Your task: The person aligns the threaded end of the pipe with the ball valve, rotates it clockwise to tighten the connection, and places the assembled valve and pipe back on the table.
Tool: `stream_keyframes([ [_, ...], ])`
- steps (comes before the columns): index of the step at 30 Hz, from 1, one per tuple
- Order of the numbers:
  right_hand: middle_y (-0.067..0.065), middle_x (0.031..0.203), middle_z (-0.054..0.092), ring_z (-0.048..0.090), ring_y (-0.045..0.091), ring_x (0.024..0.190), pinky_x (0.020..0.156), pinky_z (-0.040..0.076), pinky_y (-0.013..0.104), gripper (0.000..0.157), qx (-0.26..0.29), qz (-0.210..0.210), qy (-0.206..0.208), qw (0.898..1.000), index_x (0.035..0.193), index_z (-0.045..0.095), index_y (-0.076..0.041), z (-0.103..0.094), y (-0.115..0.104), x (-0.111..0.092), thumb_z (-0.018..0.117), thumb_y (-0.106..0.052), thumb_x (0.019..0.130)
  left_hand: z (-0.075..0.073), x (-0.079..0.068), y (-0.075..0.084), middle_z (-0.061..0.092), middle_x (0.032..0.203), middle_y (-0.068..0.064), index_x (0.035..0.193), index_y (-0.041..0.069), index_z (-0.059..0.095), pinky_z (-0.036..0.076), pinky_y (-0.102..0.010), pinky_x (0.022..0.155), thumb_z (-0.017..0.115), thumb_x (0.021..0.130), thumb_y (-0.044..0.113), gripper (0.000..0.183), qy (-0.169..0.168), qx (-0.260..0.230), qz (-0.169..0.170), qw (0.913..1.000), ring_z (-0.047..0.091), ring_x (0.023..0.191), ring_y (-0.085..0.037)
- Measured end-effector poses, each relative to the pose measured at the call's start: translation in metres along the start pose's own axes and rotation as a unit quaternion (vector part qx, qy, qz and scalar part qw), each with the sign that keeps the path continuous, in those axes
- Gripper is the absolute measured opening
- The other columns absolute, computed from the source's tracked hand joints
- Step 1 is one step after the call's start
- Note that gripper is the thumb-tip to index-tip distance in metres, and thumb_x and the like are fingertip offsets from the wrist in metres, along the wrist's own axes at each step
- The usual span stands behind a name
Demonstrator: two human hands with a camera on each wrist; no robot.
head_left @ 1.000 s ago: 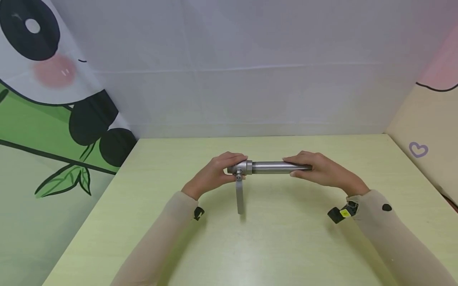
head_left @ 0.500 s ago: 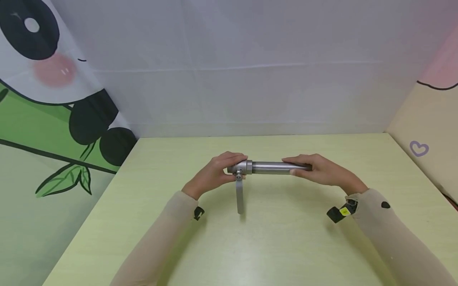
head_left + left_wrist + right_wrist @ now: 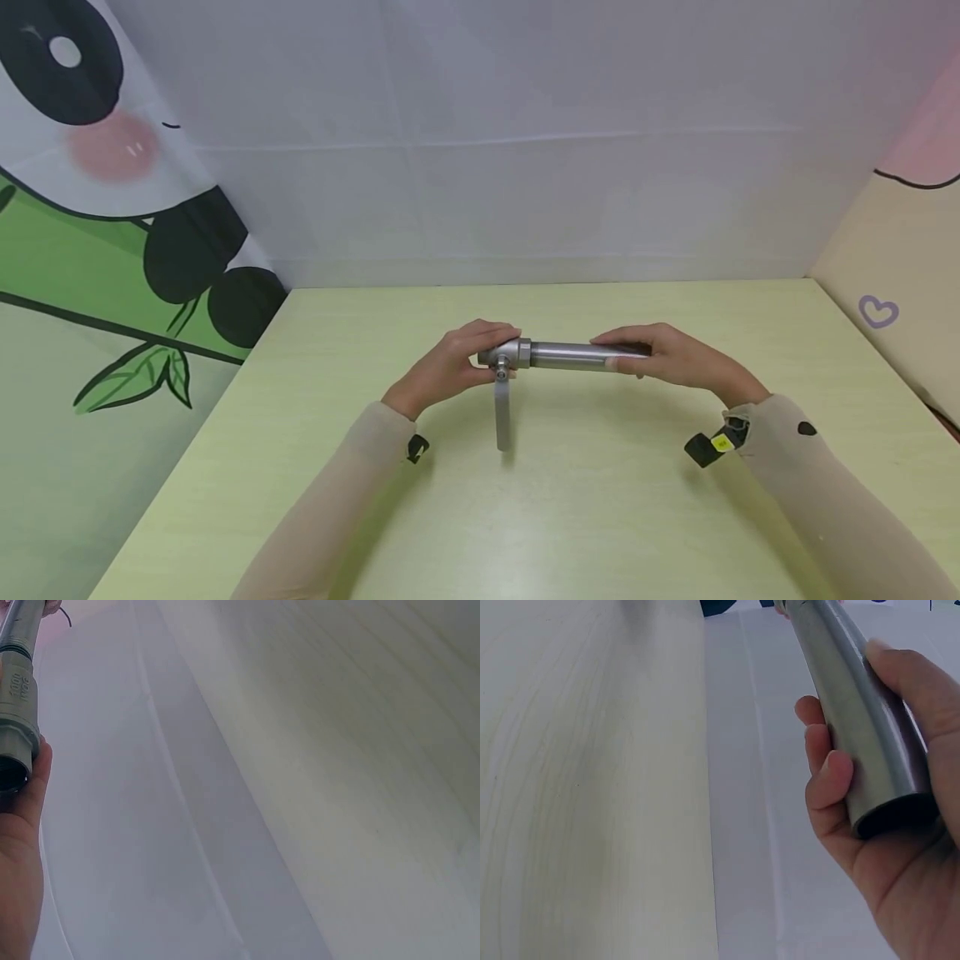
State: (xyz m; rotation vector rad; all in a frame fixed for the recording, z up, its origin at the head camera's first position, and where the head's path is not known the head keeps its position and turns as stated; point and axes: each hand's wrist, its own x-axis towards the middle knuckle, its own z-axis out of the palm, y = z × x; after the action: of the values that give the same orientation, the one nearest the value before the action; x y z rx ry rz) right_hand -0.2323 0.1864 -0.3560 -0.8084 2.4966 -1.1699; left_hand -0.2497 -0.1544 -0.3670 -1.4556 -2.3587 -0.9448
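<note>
My left hand [image 3: 448,364] grips a metal ball valve [image 3: 510,352], whose lever handle [image 3: 502,417] points toward me. A shiny steel pipe [image 3: 566,355] runs rightward from the valve's hex end, joined to it at a thread that shows in the left wrist view. Around the pipe's far end curl the fingers and thumb of my right hand [image 3: 675,358]. In the right wrist view the pipe [image 3: 862,727] ends in an open round mouth near the palm. The left wrist view catches the valve body [image 3: 19,697] with raised lettering and its open threaded end.
Beneath the hands lies a pale wooden table [image 3: 480,517]. A white cloth wall [image 3: 525,200] stands behind its back edge. Printed panels flank it: a cartoon panel [image 3: 112,292] at the left and a beige one [image 3: 885,250] at the right.
The pipe's right part has dipped slightly, and a fingertip now shows below it. My right hand has shifted a little in its grip; the left hand is nearly still.
</note>
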Motion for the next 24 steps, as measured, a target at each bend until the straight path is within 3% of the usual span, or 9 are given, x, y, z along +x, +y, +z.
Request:
stream_keyframes([
  [7,0.006,0.103,0.064,0.06,0.019,0.089,0.073,0.053,0.026,0.054,-0.008,-0.016,0.032,0.999,0.124,0.057,-0.016,0.0034,0.0009,0.0009,0.081,-0.028,0.078,0.002,0.0016,-0.0007,0.062,0.124,-0.01,0.128,0.004,0.059,0.054,-0.028,0.09,0.079,0.078,0.008,0.054,0.0,0.003,0.001,1.0,0.059,0.111,-0.02],
  [24,0.003,0.104,0.063,0.06,0.01,0.081,0.069,0.053,0.023,0.037,-0.015,-0.088,0.092,0.992,0.111,0.059,-0.013,0.0102,0.0002,-0.001,0.078,-0.017,0.081,0.0038,0.0008,0.0012,0.061,0.123,-0.01,0.128,0.005,0.059,0.054,-0.027,0.089,0.079,0.078,0.008,0.054,0.017,0.009,0.002,0.9998,0.059,0.11,-0.02],
])
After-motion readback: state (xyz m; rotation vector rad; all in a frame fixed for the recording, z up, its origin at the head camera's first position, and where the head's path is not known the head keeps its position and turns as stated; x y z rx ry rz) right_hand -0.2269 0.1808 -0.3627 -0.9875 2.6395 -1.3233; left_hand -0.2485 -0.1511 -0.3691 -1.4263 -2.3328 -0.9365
